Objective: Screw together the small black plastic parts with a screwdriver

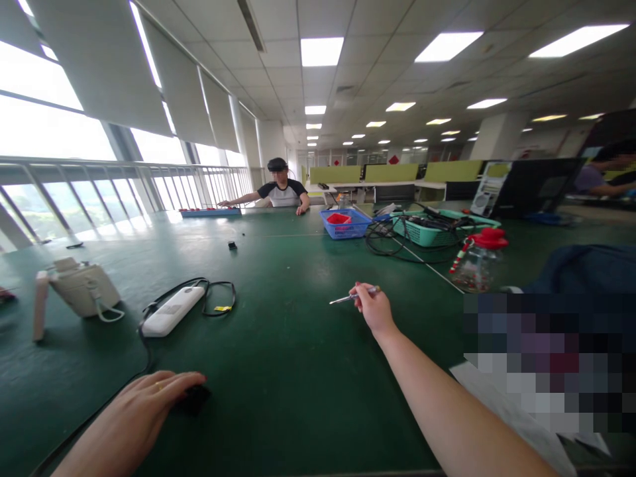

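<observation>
My right hand [373, 310] is closed round the handle of a slim screwdriver [342, 299]. Its metal shaft points left, a little above the green tabletop. At the lower left, my left hand [154, 401] bends over a small black object [195, 399], fingers close together on it. That object is dark and partly covered, so its kind does not show. Beyond the left hand lies a white power bank or adapter-like block [173, 311] with a black cable [218, 283] looped around it.
A cream device [82, 288] stands at left. Further off are a small black piece [232, 246], a blue basket [346, 225], a green basket [422, 232] with cables, and a red-lidded jar [479, 262]. Across the table [278, 358] sits a person [283, 192] beside a blue tray [211, 212].
</observation>
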`<move>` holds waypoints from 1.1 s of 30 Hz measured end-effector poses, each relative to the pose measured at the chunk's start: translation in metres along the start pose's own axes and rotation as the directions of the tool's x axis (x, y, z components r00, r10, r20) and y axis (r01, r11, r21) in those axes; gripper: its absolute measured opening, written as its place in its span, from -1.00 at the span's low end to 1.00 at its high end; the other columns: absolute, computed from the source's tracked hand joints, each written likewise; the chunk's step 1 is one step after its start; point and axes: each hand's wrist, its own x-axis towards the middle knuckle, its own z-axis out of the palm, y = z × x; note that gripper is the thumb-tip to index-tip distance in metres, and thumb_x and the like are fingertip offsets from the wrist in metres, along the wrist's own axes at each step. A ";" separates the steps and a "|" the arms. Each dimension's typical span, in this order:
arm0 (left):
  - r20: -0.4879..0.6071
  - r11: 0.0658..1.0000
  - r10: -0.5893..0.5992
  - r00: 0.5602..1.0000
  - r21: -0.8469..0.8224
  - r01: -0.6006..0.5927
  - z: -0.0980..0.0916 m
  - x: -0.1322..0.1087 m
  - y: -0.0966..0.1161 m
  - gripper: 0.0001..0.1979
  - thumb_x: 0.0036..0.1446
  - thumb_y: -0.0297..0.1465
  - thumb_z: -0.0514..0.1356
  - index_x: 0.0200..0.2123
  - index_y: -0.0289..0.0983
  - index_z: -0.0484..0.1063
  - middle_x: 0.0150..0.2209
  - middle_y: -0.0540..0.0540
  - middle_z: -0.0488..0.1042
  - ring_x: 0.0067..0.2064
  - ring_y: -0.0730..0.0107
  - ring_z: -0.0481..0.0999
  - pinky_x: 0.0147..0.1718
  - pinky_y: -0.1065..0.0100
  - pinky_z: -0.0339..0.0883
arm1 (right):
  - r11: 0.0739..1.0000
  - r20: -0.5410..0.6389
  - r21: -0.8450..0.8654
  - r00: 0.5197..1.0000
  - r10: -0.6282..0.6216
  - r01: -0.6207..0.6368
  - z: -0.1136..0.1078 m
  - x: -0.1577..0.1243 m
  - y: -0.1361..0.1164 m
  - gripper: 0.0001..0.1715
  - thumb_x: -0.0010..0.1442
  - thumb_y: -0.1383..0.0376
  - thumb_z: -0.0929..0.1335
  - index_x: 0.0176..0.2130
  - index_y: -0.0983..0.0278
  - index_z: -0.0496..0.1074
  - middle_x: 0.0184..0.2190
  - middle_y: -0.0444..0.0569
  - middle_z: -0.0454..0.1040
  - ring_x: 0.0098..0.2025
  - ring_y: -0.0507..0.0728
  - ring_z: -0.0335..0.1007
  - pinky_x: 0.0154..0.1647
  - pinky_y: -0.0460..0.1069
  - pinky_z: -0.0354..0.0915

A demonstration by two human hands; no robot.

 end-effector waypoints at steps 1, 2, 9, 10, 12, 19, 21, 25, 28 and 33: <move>-0.006 1.000 -0.009 1.000 -0.012 0.008 0.001 0.000 -0.001 -0.58 0.17 -0.38 0.03 0.02 0.04 0.51 -0.06 -0.01 0.60 -0.03 0.17 0.58 0.03 0.23 0.45 | 1.000 0.000 0.000 1.000 -0.003 0.003 0.000 0.000 0.001 -0.53 0.15 -0.05 0.30 -0.51 0.24 0.47 -0.67 -0.15 0.35 -0.61 0.03 0.23 -0.58 -0.07 0.15; -0.012 0.999 -0.019 1.000 -0.027 0.019 0.002 -0.001 -0.002 -0.59 0.19 -0.36 0.02 0.01 0.03 0.52 -0.06 -0.02 0.60 -0.04 0.18 0.58 0.02 0.24 0.46 | 1.000 0.000 0.002 1.000 -0.007 0.007 0.000 0.000 0.001 -0.53 0.16 -0.04 0.30 -0.52 0.24 0.47 -0.67 -0.15 0.34 -0.61 0.02 0.23 -0.58 -0.07 0.14; 0.003 0.998 0.014 1.000 -0.066 -0.014 0.005 -0.001 -0.008 -0.64 0.20 -0.33 0.05 -0.03 0.05 0.54 -0.05 0.03 0.60 -0.04 0.22 0.59 0.01 0.31 0.47 | 0.999 0.023 -0.027 0.999 -0.024 0.025 -0.001 0.000 0.001 -0.54 0.17 -0.03 0.30 -0.50 0.25 0.47 -0.65 -0.15 0.35 -0.59 0.03 0.25 -0.56 -0.07 0.17; 0.004 0.998 0.028 1.000 -0.059 -0.028 0.005 -0.001 -0.010 -0.64 0.20 -0.33 0.06 -0.02 0.07 0.53 -0.04 0.05 0.59 -0.02 0.23 0.59 0.03 0.32 0.46 | 0.999 0.021 -0.032 0.999 -0.024 0.025 -0.001 -0.001 0.001 -0.54 0.17 -0.03 0.29 -0.50 0.25 0.47 -0.65 -0.15 0.35 -0.59 0.03 0.25 -0.56 -0.07 0.17; -0.020 0.998 0.047 0.999 -0.039 -0.047 0.006 -0.002 -0.014 -0.61 0.20 -0.34 0.06 0.03 0.11 0.49 0.02 0.07 0.56 0.01 0.24 0.57 0.05 0.32 0.44 | 0.999 0.017 -0.039 1.000 -0.019 0.020 -0.001 -0.001 0.001 -0.54 0.19 -0.01 0.28 -0.50 0.25 0.48 -0.65 -0.14 0.35 -0.59 0.03 0.26 -0.57 -0.07 0.16; -0.120 0.995 0.092 0.989 0.058 -0.085 0.025 -0.012 -0.052 -0.51 0.21 -0.30 0.08 0.21 0.06 0.31 0.23 0.07 0.37 0.23 0.16 0.37 0.20 0.14 0.28 | 1.000 -0.003 -0.022 1.000 -0.005 0.005 0.001 0.000 0.002 -0.54 0.18 0.00 0.28 -0.50 0.26 0.49 -0.66 -0.14 0.34 -0.60 0.02 0.25 -0.58 -0.07 0.14; -0.103 0.993 0.084 0.991 0.087 -0.075 0.035 -0.014 -0.064 -0.52 0.19 -0.23 0.13 0.20 0.05 0.32 0.23 0.06 0.36 0.23 0.12 0.38 0.18 0.11 0.30 | 1.000 -0.004 -0.028 1.000 -0.011 0.011 0.001 0.000 0.001 -0.53 0.19 -0.01 0.28 -0.51 0.26 0.48 -0.67 -0.14 0.34 -0.61 0.02 0.24 -0.58 -0.07 0.13; -0.134 0.996 0.045 0.990 0.079 -0.035 0.041 -0.014 -0.070 -0.57 0.20 -0.19 0.12 0.14 0.00 0.40 0.14 0.00 0.48 0.12 0.14 0.49 0.13 0.13 0.38 | 0.999 0.006 -0.050 1.000 -0.022 0.022 0.000 -0.001 -0.002 -0.54 0.19 0.01 0.27 -0.51 0.26 0.47 -0.66 -0.14 0.35 -0.60 0.03 0.25 -0.56 -0.06 0.15; -0.274 0.994 -0.053 0.960 0.074 0.076 0.031 -0.013 -0.053 -0.55 0.24 -0.17 0.03 0.14 -0.10 0.40 0.04 -0.10 0.54 0.02 0.09 0.56 0.03 0.07 0.47 | 0.998 0.011 -0.052 1.000 -0.023 0.023 -0.001 -0.001 -0.002 -0.55 0.20 0.02 0.27 -0.50 0.25 0.47 -0.66 -0.14 0.35 -0.60 0.03 0.24 -0.56 -0.06 0.14; -0.325 0.997 0.060 0.944 0.065 -0.041 0.018 -0.020 -0.005 -0.55 0.28 -0.25 -0.04 0.22 0.03 0.28 0.14 -0.04 0.43 0.04 0.21 0.54 -0.04 0.24 0.51 | 0.999 0.025 -0.041 0.999 -0.029 0.030 -0.001 0.000 0.001 -0.56 0.21 0.03 0.27 -0.50 0.25 0.47 -0.65 -0.14 0.34 -0.59 0.03 0.25 -0.55 -0.07 0.15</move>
